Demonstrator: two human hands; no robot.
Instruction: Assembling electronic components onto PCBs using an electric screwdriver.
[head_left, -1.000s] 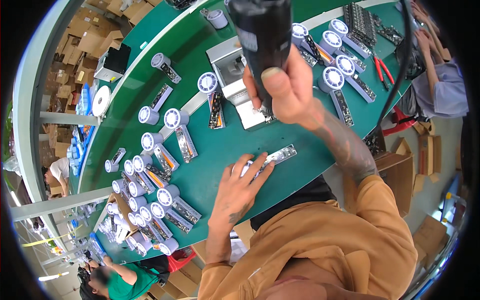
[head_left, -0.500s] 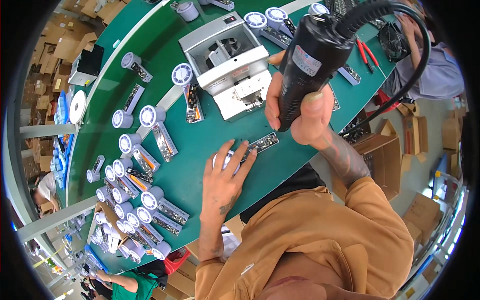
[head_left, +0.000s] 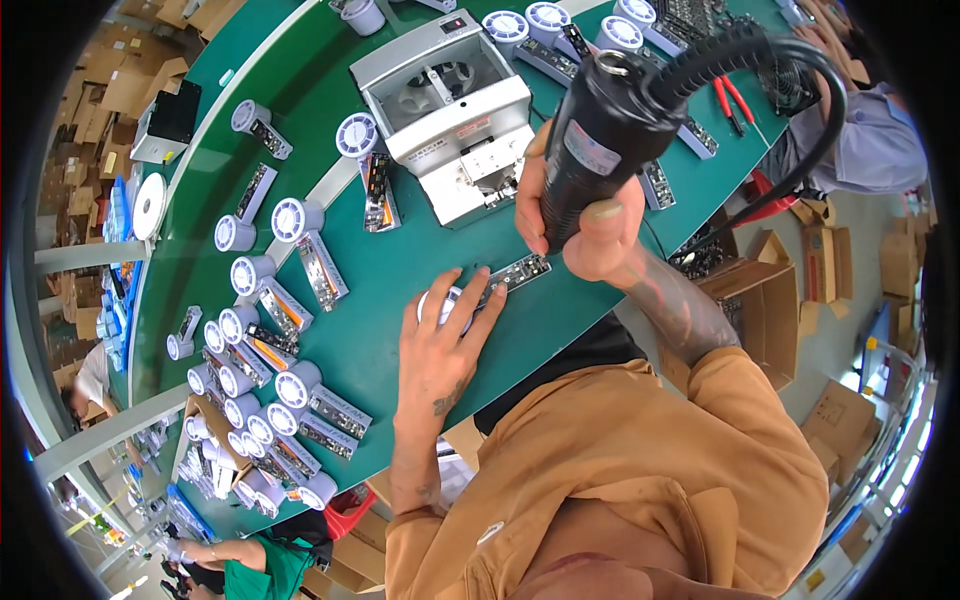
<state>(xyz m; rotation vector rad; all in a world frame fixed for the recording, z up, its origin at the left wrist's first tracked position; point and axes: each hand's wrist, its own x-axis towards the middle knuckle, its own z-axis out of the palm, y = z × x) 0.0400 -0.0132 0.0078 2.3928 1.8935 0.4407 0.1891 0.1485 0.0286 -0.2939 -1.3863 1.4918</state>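
Note:
My right hand (head_left: 598, 238) grips a thick black electric screwdriver (head_left: 592, 140), its cable looping off to the right. The driver's lower end is over the far right end of a small fan unit's exposed circuit board (head_left: 522, 271); its bit is hidden behind my hand and the body. My left hand (head_left: 440, 345) lies across the same fan unit, fingers spread around its round white fan head (head_left: 436, 306) and the board's near end, holding it on the green table. Just beyond stands a silver screw feeder (head_left: 445, 125) with an open hopper.
Many similar fan units (head_left: 295, 385) crowd the table's left side, some in a cardboard box (head_left: 215, 425). Others stand beyond the feeder. Red-handled pliers (head_left: 735, 98) lie at the far right, near a co-worker (head_left: 865, 135). An open carton (head_left: 765, 310) stands below the table's right edge.
My right hand and the screwdriver have shifted slightly left and closer to me, nearer the board's end. My left hand stays on the fan unit. The whole view has moved a little.

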